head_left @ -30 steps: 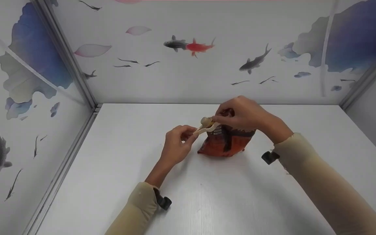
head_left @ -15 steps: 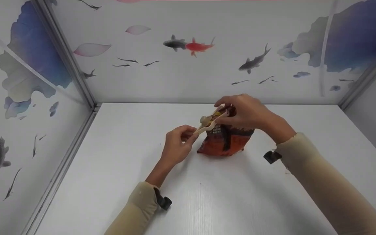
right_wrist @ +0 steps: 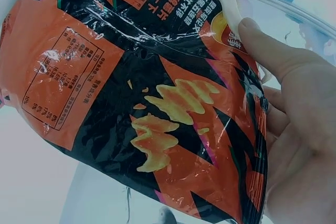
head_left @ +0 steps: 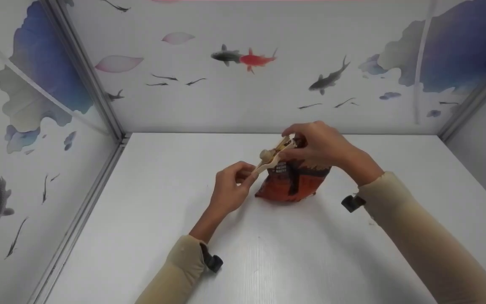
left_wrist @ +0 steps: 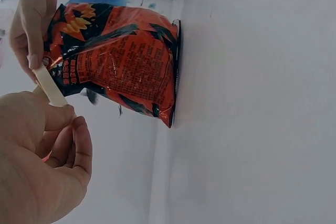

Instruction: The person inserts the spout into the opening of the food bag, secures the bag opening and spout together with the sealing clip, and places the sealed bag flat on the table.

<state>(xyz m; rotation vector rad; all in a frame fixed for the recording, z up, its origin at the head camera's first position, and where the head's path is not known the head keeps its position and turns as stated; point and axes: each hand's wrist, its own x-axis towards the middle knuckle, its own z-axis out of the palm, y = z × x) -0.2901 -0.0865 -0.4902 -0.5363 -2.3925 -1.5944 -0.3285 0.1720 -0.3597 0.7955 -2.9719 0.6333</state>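
Note:
An orange-and-black potato chip bag (head_left: 273, 190) stands on the white table, its printed panels large in the right wrist view. At its top corner is a cream-coloured bag clip (head_left: 271, 164) with two long arms and a round knob (head_left: 265, 155). My left hand (head_left: 231, 185) pinches the near end of this clip between thumb and fingers. My right hand (head_left: 319, 145) holds the clip's far end, thumb on the near arm and index finger on the far one. The bag's upper edge lies partly hidden behind that hand. In the right wrist view, the thumb presses the cream strip beside the bag.
The white tabletop (head_left: 243, 253) reaches back to a wall (head_left: 251, 105) printed with fish and petals, close behind the bag. Another printed wall (head_left: 36, 160) rises on the left, with a metal rail (head_left: 78, 228) along its foot.
My right hand has slid outward along the clip, away from the knob, and its thumb and index finger have spread apart, baring more of both arms. My left hand keeps its pinch, almost still.

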